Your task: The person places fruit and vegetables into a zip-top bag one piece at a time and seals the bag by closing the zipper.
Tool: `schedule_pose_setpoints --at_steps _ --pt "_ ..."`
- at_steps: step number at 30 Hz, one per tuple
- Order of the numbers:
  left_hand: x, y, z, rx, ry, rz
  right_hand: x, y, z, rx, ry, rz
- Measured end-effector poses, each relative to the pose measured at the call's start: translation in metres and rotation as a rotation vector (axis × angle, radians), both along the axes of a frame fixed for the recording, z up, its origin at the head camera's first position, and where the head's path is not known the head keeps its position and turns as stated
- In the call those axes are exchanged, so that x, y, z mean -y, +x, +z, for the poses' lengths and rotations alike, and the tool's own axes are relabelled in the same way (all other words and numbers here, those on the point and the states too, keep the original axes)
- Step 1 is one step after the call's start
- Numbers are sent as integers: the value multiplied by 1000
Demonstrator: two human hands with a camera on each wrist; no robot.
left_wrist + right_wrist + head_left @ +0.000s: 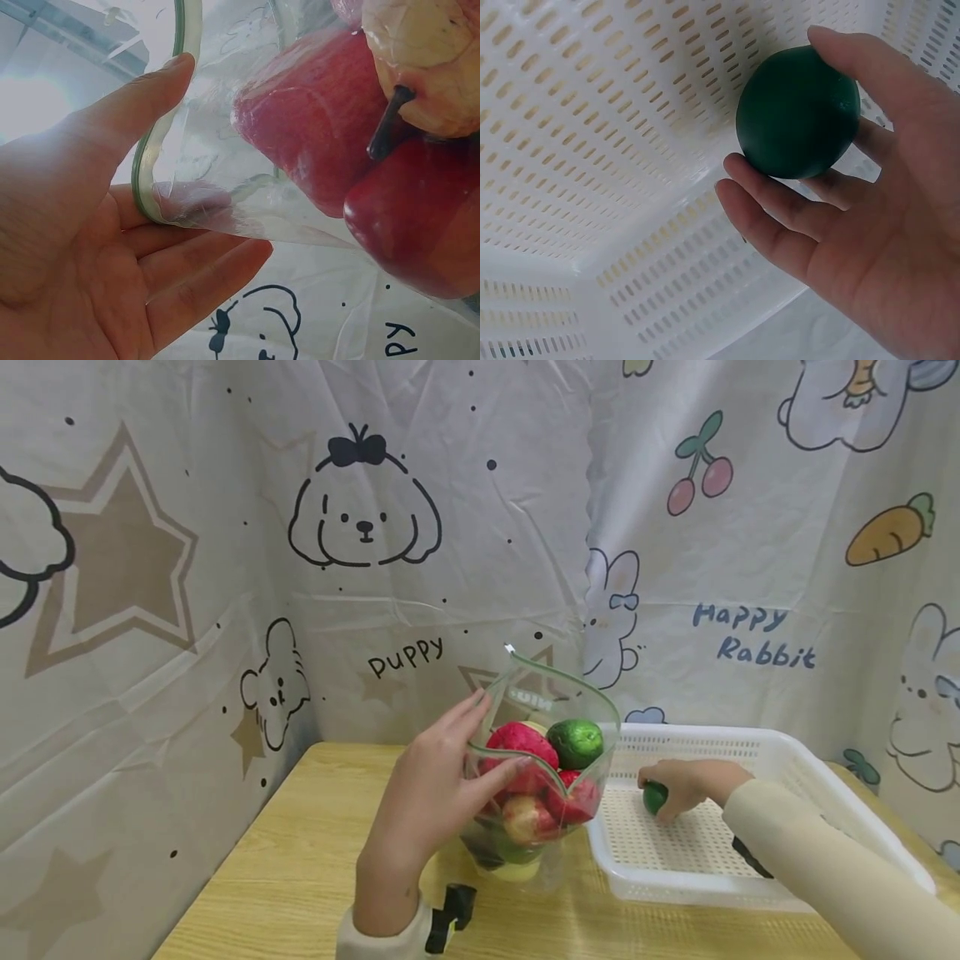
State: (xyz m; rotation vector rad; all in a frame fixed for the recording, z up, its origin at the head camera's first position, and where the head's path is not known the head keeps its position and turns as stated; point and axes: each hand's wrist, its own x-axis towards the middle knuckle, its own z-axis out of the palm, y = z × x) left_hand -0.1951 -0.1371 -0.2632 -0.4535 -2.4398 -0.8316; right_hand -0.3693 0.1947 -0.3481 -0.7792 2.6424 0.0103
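Observation:
My left hand (431,785) holds the mouth of a clear zip-top bag (551,860) with a green rim, thumb on the near side and fingers along the left. The bag stands upright on the table, its mouth spread. Inside are several red fruits (522,743), a bumpy green fruit (575,744) on top and a pale yellow-red fruit with a dark stem (420,60). Lower contents are partly hidden. Over the white basket (757,883), my right hand (686,789) grips a smooth, round, dark green fruit (799,112) between thumb and fingers.
The slotted plastic basket stands right of the bag on a light wooden table (300,860). A printed cloth (480,568) hangs behind and beside the table. Black camera straps (450,918) circle the wrists.

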Motion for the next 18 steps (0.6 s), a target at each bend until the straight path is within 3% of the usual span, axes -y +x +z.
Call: schedule_pose_setpoints --at_steps 9,18 --pt "1 0 0 -2 0 2 3 0 4 -28 -59 57" --pt "2 -1 1 -4 5 -8 1 1 27 -86 -209 136"
